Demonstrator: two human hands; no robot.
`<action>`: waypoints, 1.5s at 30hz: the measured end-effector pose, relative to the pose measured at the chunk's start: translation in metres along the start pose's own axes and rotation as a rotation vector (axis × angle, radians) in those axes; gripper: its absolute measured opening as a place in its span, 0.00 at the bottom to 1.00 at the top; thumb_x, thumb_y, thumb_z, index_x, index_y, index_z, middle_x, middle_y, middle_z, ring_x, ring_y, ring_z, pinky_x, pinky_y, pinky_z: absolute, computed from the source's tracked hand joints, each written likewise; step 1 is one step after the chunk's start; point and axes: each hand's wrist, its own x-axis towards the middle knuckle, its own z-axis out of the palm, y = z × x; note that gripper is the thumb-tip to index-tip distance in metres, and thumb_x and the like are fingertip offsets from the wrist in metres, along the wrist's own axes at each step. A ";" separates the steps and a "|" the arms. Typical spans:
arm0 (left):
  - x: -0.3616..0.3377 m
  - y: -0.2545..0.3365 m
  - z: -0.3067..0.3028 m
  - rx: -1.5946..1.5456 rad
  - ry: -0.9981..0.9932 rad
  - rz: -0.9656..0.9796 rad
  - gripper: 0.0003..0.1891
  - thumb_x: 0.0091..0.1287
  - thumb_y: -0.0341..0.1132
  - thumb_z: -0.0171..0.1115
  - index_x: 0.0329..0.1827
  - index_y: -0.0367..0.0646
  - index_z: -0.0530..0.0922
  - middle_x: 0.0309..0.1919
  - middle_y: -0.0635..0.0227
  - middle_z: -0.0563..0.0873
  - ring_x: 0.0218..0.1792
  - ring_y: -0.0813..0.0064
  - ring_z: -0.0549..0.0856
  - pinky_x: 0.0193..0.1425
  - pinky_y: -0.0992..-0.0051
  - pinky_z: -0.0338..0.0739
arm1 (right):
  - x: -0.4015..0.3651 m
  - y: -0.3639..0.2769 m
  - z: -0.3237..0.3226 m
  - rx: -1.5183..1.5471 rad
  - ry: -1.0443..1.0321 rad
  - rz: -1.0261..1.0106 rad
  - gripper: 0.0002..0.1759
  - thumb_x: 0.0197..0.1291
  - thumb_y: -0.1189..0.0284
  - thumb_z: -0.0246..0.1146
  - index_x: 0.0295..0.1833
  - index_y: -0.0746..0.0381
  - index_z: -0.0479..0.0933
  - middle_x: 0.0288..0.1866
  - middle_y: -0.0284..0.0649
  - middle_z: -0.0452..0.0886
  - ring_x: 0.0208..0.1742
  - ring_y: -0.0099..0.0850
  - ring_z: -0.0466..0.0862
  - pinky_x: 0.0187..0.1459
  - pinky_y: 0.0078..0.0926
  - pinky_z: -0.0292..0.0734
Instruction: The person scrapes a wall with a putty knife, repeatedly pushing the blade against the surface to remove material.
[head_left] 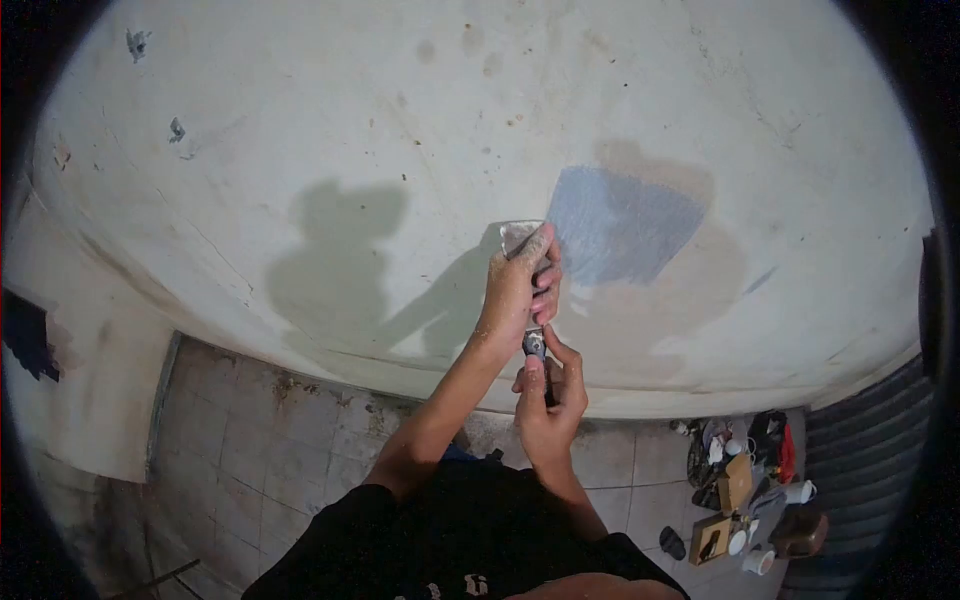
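A putty knife (516,237) with a wide, dusty metal blade points up in front of the wall (450,90). My left hand (520,283) is closed round the blade, its thumb pressed along the blade's face and the fingers curled at the side. Lower down, my right hand (552,408) grips the dark handle, with the thumb on its front. Pale dust or filler marks the left hand and wrist. Just right of the blade, a blue-grey patch (625,225) with a rough, streaky surface stands out on the off-white wall.
Small chipped spots (138,43) dot the wall at upper left. Below lies a tiled floor (290,455). At lower right are cardboard boxes (736,482), white tubs (758,562), a brown container (800,530) and bags, beside a dark ribbed shutter (865,460).
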 end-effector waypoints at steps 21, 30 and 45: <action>0.005 -0.008 -0.013 -0.043 -0.067 -0.033 0.19 0.71 0.49 0.59 0.29 0.44 0.70 0.14 0.79 0.64 0.09 0.87 0.61 0.12 0.81 0.56 | -0.006 0.021 0.007 -0.207 0.069 -0.086 0.16 0.71 0.75 0.57 0.61 0.69 0.70 0.19 0.28 0.72 0.21 0.13 0.66 0.24 0.13 0.58; 0.004 0.001 -0.006 -0.001 -0.020 -0.056 0.19 0.71 0.49 0.59 0.29 0.44 0.71 0.14 0.78 0.65 0.09 0.86 0.62 0.11 0.81 0.56 | 0.000 0.016 0.011 -0.188 0.086 -0.092 0.16 0.71 0.75 0.57 0.61 0.70 0.69 0.20 0.28 0.73 0.22 0.12 0.67 0.24 0.12 0.58; 0.006 0.006 -0.002 -0.033 -0.075 0.013 0.19 0.72 0.48 0.58 0.27 0.45 0.70 0.14 0.78 0.65 0.09 0.86 0.62 0.11 0.80 0.56 | 0.008 -0.005 0.013 -0.185 0.086 -0.062 0.15 0.70 0.76 0.58 0.58 0.71 0.71 0.28 0.35 0.76 0.29 0.15 0.71 0.29 0.15 0.63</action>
